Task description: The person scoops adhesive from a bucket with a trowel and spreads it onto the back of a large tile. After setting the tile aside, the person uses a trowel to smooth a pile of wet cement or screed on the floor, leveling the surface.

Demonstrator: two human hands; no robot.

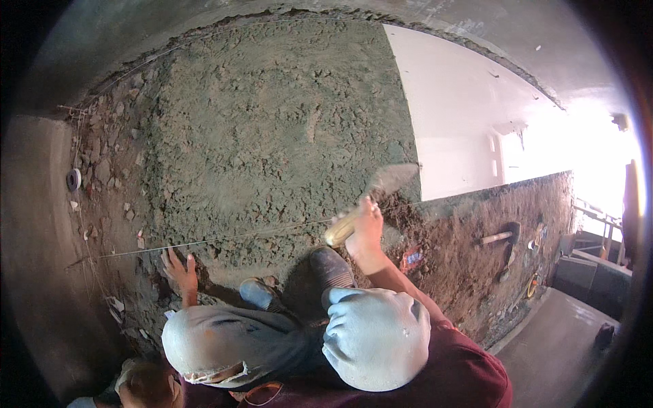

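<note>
My right hand (368, 230) is closed round the pale wooden handle of a trowel (394, 178). The trowel's blade is slightly blurred and points away to the right, by the corner of the glossy white tiles (456, 115). Grey-green mortar (272, 122) covers much of the ground before me in a rough layer. My left hand (180, 273) has its fingers spread, low over the mortar's near left edge beside a taut string (218, 239). It holds nothing; whether it touches the ground I cannot tell.
A hammer (500, 237) lies on bare soil at the right, beside several small items. A small round reel (73, 179) rests by the left wall (34, 190). Rubble lines the left edge. My knees and boots are close below. Another person (146, 385) is at lower left.
</note>
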